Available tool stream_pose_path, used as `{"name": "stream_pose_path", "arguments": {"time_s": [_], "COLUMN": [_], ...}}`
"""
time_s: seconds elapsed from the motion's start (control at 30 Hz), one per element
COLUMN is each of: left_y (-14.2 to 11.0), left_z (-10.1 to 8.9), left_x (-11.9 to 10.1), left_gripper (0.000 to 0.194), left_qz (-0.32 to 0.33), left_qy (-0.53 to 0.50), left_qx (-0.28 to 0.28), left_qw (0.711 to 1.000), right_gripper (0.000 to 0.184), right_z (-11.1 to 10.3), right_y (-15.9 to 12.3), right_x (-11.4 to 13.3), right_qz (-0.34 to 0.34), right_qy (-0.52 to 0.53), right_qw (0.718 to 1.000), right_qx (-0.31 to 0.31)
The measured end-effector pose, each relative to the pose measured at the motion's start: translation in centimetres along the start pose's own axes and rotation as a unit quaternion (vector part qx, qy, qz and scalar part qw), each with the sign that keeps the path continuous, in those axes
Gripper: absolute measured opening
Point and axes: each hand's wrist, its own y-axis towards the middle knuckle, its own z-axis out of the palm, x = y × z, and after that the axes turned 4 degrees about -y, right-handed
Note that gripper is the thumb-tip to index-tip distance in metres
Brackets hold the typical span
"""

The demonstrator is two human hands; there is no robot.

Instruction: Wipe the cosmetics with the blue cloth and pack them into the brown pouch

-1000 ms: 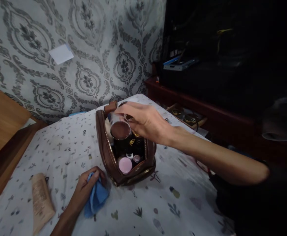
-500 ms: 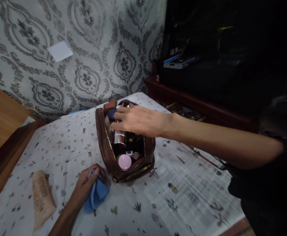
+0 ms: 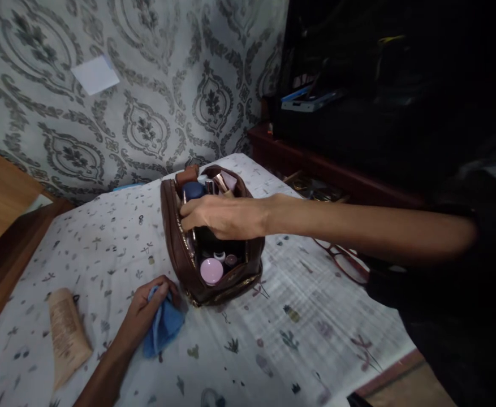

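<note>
A brown leather pouch [image 3: 179, 257] stands unzipped on the patterned tablecloth [image 3: 103, 249]. Inside it are several small cosmetic jars and bottles, among them a pink round lid [image 3: 211, 271] and a dark blue cap [image 3: 193, 190]. My right hand [image 3: 220, 216] reaches across the mouth of the pouch, its fingers curled down inside; what they grip is hidden. My left hand [image 3: 143, 308] rests on the cloth just left of the pouch's near end, closed on a crumpled blue cloth [image 3: 163, 329].
A beige tube [image 3: 65, 334] lies at the near left. Red-framed glasses [image 3: 345, 263] lie to the right, under my arm. Wooden furniture [image 3: 1, 226] borders the left edge. A dark shelf unit [image 3: 358, 113] stands at the back right, and the patterned wall is behind.
My right hand has lowered a cylindrical container from above the pouch down into it, and the container is now out of sight. The left hand kept hold of the blue cloth.
</note>
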Motion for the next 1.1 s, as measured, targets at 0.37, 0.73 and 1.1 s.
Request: {"name": "stream_pose_path", "arguments": {"time_s": [0.37,0.73,1.1], "left_y": [0.1,-0.2,-0.2], "left_z": [-0.2,0.0,0.4], "left_x": [-0.2,0.4,0.2], "left_gripper": [0.05,0.047,0.048], "left_qz": [0.007,-0.021,-0.007], "left_qy": [0.007,-0.036,-0.047], "left_qx": [-0.016,0.015,0.009], "left_qw": [1.0,0.999,0.999], "right_gripper": [0.024,0.044,0.031], "right_z": [-3.6,6.8,7.6], "right_y": [-8.6,-21.6,-19.2], "right_x": [3.6,5.6,5.2], "right_qz": [0.169,0.557,0.5], "right_qy": [0.06,-0.097,0.059], "right_qw": [0.949,0.819,0.843], "right_qx": [-0.258,-0.097,-0.188]}}
